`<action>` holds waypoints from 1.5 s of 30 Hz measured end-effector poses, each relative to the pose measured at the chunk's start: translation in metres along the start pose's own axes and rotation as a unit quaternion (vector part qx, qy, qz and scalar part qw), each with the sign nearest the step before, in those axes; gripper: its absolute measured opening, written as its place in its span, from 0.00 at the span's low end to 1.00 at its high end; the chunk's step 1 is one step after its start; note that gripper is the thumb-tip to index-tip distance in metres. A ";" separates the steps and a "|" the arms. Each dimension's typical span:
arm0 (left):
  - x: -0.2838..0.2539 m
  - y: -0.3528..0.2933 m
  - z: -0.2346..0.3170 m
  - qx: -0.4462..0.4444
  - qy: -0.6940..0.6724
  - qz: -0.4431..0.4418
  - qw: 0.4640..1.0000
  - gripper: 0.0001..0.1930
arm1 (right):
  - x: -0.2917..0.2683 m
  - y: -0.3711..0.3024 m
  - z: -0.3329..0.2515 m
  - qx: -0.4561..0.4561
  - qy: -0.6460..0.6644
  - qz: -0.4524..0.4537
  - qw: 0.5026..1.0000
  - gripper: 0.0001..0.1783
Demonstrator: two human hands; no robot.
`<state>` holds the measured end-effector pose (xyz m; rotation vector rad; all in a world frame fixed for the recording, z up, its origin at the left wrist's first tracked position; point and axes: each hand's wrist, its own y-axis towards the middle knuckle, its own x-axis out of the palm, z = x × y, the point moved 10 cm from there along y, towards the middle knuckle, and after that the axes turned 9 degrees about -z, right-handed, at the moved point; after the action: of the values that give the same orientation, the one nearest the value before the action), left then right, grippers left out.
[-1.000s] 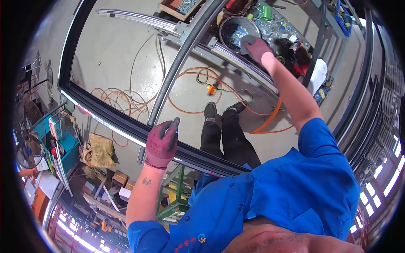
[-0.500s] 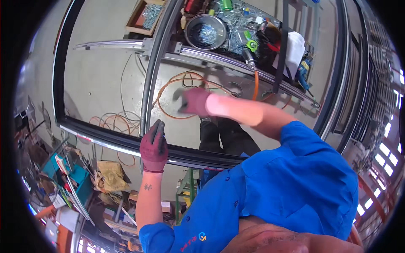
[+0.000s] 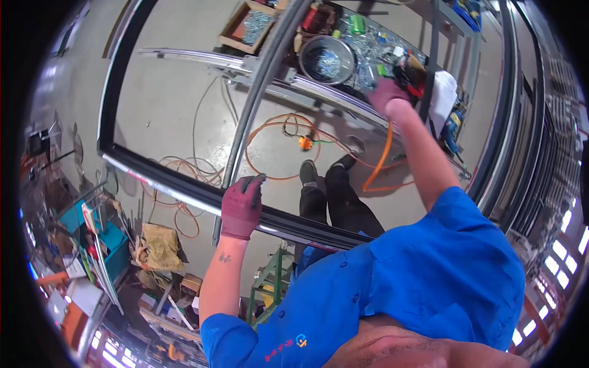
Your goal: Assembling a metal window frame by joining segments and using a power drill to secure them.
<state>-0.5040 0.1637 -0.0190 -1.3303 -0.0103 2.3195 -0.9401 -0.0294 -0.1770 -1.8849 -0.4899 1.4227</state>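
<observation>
A large black and silver metal frame (image 3: 165, 186) spans the view in front of me. My left hand (image 3: 242, 207), in a dark red glove with black fingertips, is closed over its near rail, beside the joint with a grey crossbar (image 3: 261, 98). My right hand (image 3: 388, 97), gloved the same, reaches to the far bench and is closed round an air tool. Most of the tool lies hidden under the glove; a bright green part (image 3: 383, 70) shows beyond the fingers. An orange air hose (image 3: 386, 153) hangs down from it.
On the bench stand a round metal bowl (image 3: 327, 60) of screws, loose hardware bags and a blue power drill (image 3: 453, 126). A wooden box (image 3: 250, 27) of fasteners sits farther left. Hoses (image 3: 184, 168) coil on the floor. A green metal stand (image 3: 270, 285) is below the near rail.
My right hand has moved away and right, from above the floor to the air tool on the bench. The left hand's fingers have curled over the rail. The whole view has shifted slightly.
</observation>
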 end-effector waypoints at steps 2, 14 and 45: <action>-0.014 -0.011 0.003 -0.044 0.009 -0.016 0.999 0.24 | 0.061 0.061 0.065 0.012 -0.061 -0.123 0.990 0.28; -0.005 -0.014 0.012 0.011 0.020 0.013 1.000 0.17 | 0.146 0.018 0.266 0.137 0.613 -0.031 0.777 0.12; 0.043 -0.440 0.700 0.820 -0.159 -0.263 0.483 0.14 | 0.451 -0.909 0.293 0.088 0.858 0.343 0.372 0.49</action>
<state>-0.9254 0.7258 0.4195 0.2022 1.1580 0.9400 -0.9658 0.9760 0.1444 -2.2098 1.5192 -0.8022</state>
